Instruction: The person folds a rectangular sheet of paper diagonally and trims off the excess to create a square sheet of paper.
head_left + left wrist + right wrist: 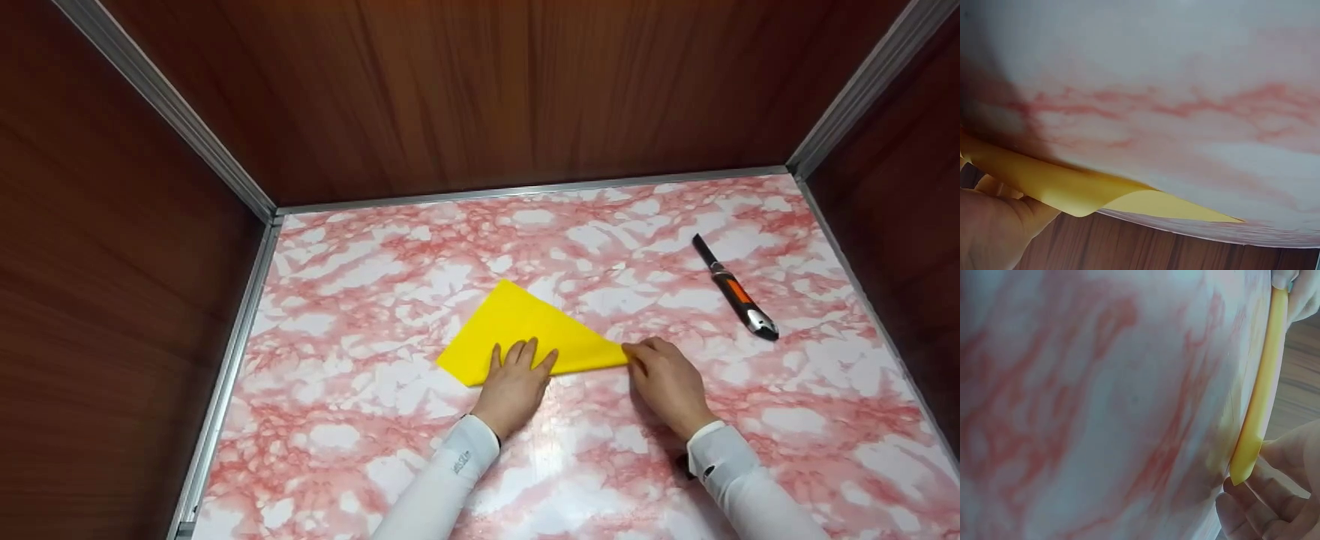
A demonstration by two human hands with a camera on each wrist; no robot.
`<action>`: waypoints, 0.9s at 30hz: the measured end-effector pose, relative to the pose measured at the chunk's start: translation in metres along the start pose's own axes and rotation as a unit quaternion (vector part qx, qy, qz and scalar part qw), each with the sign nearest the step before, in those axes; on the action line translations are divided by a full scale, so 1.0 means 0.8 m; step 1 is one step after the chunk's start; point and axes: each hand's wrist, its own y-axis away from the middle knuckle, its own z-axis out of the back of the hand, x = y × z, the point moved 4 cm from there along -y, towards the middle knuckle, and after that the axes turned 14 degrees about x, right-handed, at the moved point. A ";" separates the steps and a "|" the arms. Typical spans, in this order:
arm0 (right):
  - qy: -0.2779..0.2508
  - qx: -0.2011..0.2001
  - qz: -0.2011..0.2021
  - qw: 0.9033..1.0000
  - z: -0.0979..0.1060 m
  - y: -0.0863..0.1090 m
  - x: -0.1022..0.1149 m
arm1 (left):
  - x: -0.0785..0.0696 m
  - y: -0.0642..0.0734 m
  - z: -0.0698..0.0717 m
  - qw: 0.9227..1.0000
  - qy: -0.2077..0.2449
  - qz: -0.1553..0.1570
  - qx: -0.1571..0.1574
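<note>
A folded sheet of yellow paper (pixel 510 315) lies on the marbled tabletop, its long near edge curving up in a soft fold. My left hand (pixel 517 382) rests on this near edge with fingers spread, pressing the sheet. At the right, the thumb and fingers of my right hand (pixel 667 379) pinch the paper's narrow end. In the right wrist view, the paper (pixel 1264 388) appears as a thin folded strip running from one hand to the other. The left wrist view shows a lifted, curled edge of the paper (pixel 1067 183) beside the left hand (pixel 994 225).
A utility knife (pixel 737 292) with a black and orange handle lies on the table to the right, beyond the right hand, its blade pointing away. The red-and-white tabletop (pixel 360 300) is bounded by dark wooden panels (pixel 450 97) with metal edging at the back and both sides.
</note>
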 end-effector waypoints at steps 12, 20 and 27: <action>-0.012 -0.006 0.009 1.000 -0.001 0.002 -0.002 | 0.001 0.000 0.002 0.999 0.031 0.010 0.017; -0.044 -0.007 0.002 0.999 -0.001 0.004 -0.006 | 0.000 -0.002 -0.003 0.999 0.028 0.017 0.012; -0.035 0.006 -0.005 0.999 -0.002 0.008 -0.007 | -0.002 0.000 -0.004 1.000 0.015 0.022 0.005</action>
